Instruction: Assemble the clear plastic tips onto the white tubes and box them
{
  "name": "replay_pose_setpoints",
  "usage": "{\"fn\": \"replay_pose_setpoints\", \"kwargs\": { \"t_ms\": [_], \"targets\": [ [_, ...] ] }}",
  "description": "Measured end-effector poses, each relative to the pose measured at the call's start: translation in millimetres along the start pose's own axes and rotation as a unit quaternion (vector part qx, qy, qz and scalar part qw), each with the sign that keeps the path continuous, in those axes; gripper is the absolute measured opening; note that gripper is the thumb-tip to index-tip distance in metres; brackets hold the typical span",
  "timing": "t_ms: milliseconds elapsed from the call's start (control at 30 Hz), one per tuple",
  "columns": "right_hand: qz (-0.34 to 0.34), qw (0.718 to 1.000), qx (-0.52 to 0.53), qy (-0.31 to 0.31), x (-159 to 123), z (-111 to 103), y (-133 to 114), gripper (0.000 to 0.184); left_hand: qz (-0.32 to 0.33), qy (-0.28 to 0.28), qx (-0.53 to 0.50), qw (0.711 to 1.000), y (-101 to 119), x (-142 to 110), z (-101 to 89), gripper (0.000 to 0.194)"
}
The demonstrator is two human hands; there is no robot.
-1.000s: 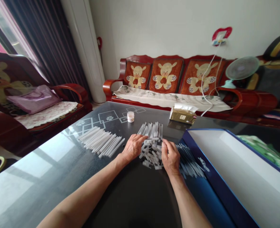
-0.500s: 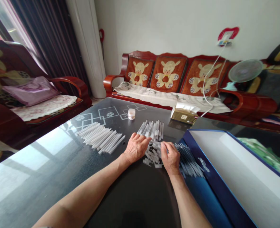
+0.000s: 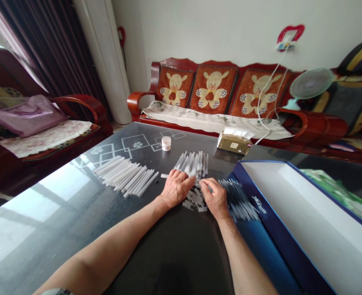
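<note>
My left hand (image 3: 176,188) and my right hand (image 3: 214,196) rest on a small heap of short pale plastic caps (image 3: 194,199) in the middle of a dark glass table (image 3: 76,221). The fingers of both hands are curled and pinched together over the heap, and I cannot make out a piece inside them. Just beyond the hands lies a row of white tubes (image 3: 193,161). A larger fan of long white tubes (image 3: 124,175) lies to the left. Thin clear-and-blue sticks (image 3: 239,198) are spread to the right of my right hand.
A big blue box lid with a white inside (image 3: 306,221) fills the right side of the table. A small white jar (image 3: 166,143) and a brown tissue pack (image 3: 234,141) stand at the far edge. Red wooden sofas (image 3: 217,88) line the back and left.
My hands have drawn closer together over the cap heap, and the right hand has shifted left. The view has swung slightly, so everything sits a little lower left.
</note>
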State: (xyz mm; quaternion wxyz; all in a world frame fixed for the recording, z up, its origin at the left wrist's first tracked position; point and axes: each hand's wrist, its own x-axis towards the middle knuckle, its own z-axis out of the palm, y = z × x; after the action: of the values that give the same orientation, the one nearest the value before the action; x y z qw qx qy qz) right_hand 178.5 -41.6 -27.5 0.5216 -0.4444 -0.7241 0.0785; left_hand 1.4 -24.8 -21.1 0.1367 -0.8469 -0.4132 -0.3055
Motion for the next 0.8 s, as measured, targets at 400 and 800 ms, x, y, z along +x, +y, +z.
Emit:
{"fn": "replay_pose_setpoints", "kwargs": {
  "t_ms": [400,800],
  "targets": [
    [0.016,1.000,-0.009,0.007,2.7,0.7,-8.9,0.018,-0.006,0.016,-0.028,0.999,-5.5,0.6,-0.2,0.028],
    [0.014,1.000,0.024,0.000,2.9,4.1,-6.7,0.010,0.004,0.002,-0.028,1.000,-6.4,0.4,-0.9,0.030]
  ]
}}
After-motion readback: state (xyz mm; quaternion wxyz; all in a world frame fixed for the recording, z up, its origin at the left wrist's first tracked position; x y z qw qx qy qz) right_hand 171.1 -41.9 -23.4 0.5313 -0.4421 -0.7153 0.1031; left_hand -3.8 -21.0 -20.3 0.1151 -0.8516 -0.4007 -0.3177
